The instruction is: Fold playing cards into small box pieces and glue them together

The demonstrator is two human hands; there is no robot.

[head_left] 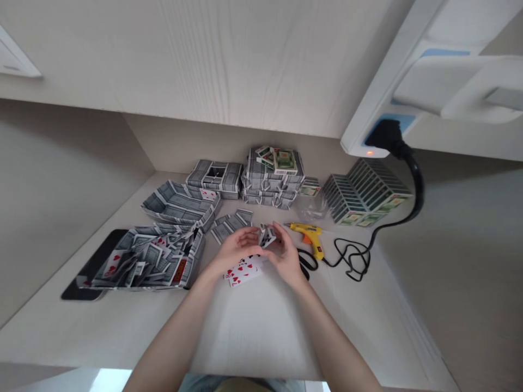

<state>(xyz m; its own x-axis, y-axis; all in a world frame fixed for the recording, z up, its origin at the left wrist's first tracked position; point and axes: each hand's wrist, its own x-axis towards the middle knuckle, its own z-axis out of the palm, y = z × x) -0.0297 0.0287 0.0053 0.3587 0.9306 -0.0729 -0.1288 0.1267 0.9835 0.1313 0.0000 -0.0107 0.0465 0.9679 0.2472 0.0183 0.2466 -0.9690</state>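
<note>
Between my two hands, above the middle of the table, is a bent playing card [266, 236] with black pips. My left hand [237, 249] has its fingers curled on the card's left side. My right hand [287, 256] grips it from the right with thumb and fingers. Just below lie several face-up playing cards [244, 272] with red pips, partly covered by my hands. Beyond my left hand, grey-backed cards [232, 223] are spread face down. A yellow glue gun [311, 237] lies to the right of my right hand, beside black-handled scissors [307, 263].
At the left, a box made of cards [192, 267] holds loose and folded cards, overlapping a dark flat device [81, 291]. Behind it stands another open card box [175, 204]. Card-built cases [272, 182] and stacked card packs [363, 190] line the back. A black cord [417, 190] runs to a power strip [363, 147].
</note>
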